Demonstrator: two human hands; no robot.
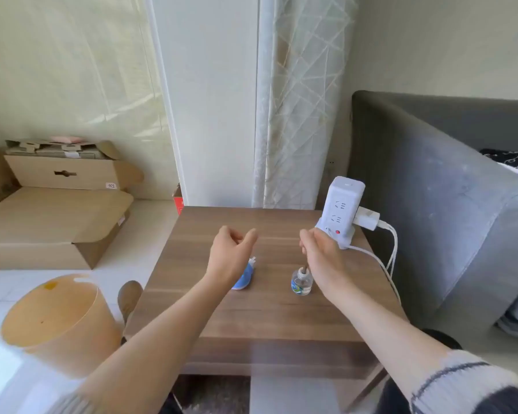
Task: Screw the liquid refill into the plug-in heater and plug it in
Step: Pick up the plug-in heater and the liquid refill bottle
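A small clear refill bottle (301, 282) with a blue-green label and a dark wick stands upright on the wooden table (251, 318). To its left lies the blue and white plug-in heater (244, 277), partly hidden behind my left wrist. My left hand (232, 252) hovers above the heater, fingers loosely curled, holding nothing. Just right of the bottle, my right hand (320, 255) is raised above the table with fingers curled; nothing shows in it. A white tower power strip (341, 210) with a red switch stands at the table's far right corner.
A white charger (368, 219) is plugged into the tower's side, its cables trailing off the right edge. A grey sofa (446, 219) stands to the right. Cardboard boxes (57, 204) and a round orange container (57, 318) sit on the floor at left. A curtain hangs behind the table.
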